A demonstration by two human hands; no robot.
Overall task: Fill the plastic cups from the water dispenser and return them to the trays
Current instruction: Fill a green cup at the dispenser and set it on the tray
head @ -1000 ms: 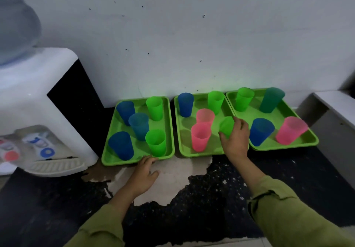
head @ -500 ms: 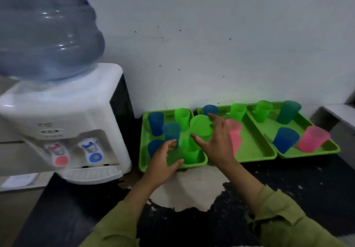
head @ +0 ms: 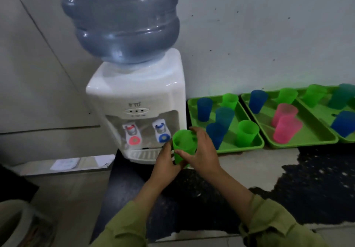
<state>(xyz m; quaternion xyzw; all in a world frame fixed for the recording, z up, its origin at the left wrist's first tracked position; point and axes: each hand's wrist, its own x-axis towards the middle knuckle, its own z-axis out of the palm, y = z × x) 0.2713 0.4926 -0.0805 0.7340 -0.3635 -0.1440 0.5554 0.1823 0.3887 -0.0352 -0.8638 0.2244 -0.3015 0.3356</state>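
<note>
A translucent green plastic cup [head: 183, 144] is held upright in the air between both hands, its open mouth facing up. It is just in front of the white tabletop water dispenser [head: 134, 96], to the right of the grey drip tray [head: 143, 154] and just below and to the right of the blue tap [head: 162, 131].

The left hand [head: 166, 162] holds the lower part of the cup from the left, fingers curled round its wall. The right hand [head: 203, 150] wraps the cup from the right, with the thumb across the near wall and the fingertips at the far rim. Both arms wear olive-green sleeves [head: 269, 225].

A red tap [head: 132, 134] sits left of the blue one, and a large clear blue water bottle [head: 123, 20] stands upside down on top of the dispenser.

To the right, three green plastic trays lie side by side along the wall on the dark speckled table [head: 317, 189], which has a worn pale patch [head: 249, 162]. The nearest tray [head: 242, 147] holds three blue and two green cups. The middle tray [head: 303, 144] holds a blue cup, a green cup and two pink cups touching each other. The far tray [head: 322, 112] is cut off by the frame edge and shows green, teal and blue cups.
</note>
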